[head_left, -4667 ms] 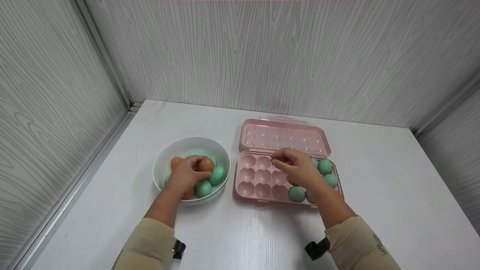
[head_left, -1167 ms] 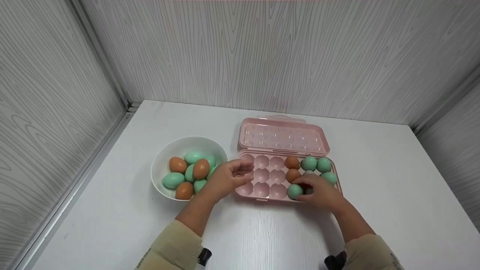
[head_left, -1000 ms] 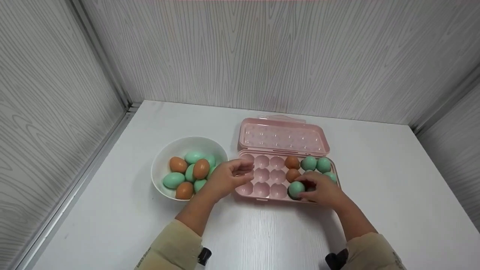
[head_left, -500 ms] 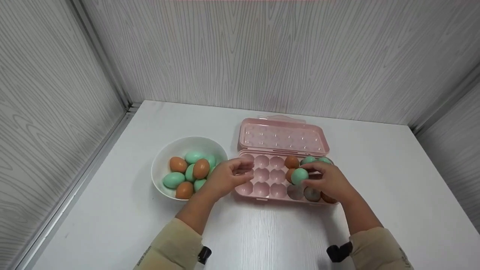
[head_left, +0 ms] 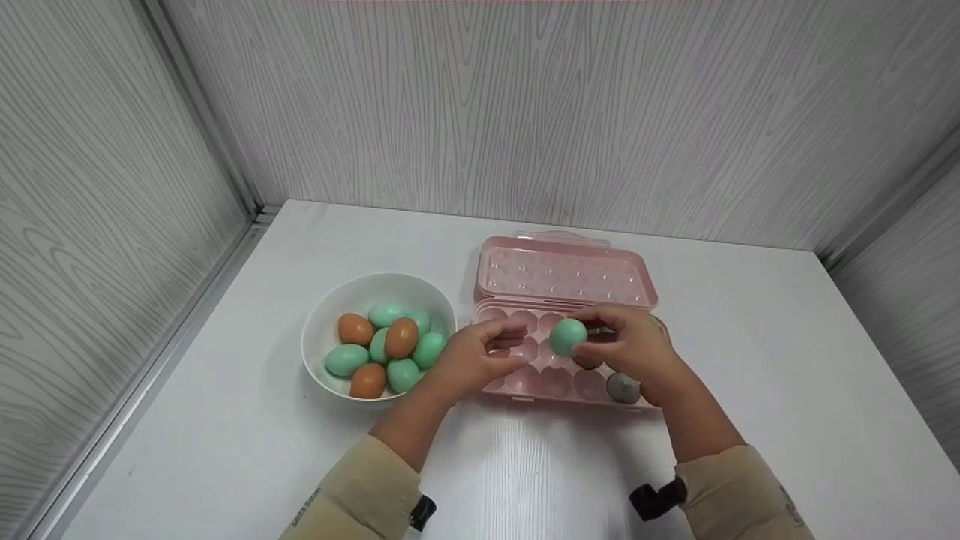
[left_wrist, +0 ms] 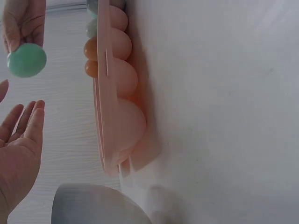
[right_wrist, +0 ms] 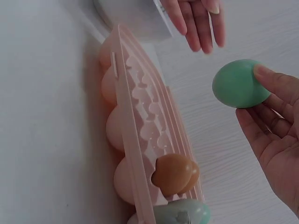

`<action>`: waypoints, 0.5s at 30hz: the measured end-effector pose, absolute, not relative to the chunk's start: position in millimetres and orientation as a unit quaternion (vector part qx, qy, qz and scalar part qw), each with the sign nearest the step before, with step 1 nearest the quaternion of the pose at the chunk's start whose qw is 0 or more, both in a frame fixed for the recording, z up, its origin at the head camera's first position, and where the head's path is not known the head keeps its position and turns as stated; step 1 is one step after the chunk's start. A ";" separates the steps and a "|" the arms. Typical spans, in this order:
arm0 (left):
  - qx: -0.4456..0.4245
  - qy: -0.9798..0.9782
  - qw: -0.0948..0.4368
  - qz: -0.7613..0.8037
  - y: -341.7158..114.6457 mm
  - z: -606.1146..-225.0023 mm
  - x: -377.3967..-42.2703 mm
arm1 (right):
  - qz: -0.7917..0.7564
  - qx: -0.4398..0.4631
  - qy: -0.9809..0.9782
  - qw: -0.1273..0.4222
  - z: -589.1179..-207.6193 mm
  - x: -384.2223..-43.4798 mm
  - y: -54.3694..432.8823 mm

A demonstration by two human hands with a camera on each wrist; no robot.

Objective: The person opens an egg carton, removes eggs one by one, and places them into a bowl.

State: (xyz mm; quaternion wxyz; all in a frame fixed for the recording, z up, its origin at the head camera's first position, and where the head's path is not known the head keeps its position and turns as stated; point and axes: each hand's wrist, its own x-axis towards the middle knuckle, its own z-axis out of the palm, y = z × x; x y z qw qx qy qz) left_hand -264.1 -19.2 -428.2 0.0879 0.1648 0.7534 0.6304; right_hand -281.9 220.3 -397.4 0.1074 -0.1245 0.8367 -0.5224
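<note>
My right hand [head_left: 634, 349] pinches a green egg [head_left: 568, 337] between thumb and fingers, above the pink egg carton [head_left: 555, 382]. In the right wrist view the egg [right_wrist: 236, 84] is well above the carton's cups. My left hand [head_left: 472, 360] holds nothing; its fingers reach out over the carton's left end, palm toward the held egg, with a gap between. Brown eggs [right_wrist: 173, 175] and a green egg [right_wrist: 187, 212] sit in the carton's right part, partly hidden behind my right hand in the head view. A greyish egg [head_left: 624, 388] sits in the front row.
Left of the carton stands a white bowl [head_left: 319, 322] with several green eggs [head_left: 346, 361] and brown eggs [head_left: 355, 328]. The carton's pink lid [head_left: 566, 274] lies folded back behind it. Wood-grained panels [head_left: 480, 112] enclose the white table [head_left: 187, 420].
My left hand has left a brown egg in the bowl and moved right to the carton. My right hand has lifted the green egg from the front row and brought it up and left.
</note>
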 end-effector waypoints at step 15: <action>0.178 0.787 0.070 0.587 -6.5 -426.8 -263.9 | -0.484 -0.249 0.834 0.091 -371.3 -270.9 180.3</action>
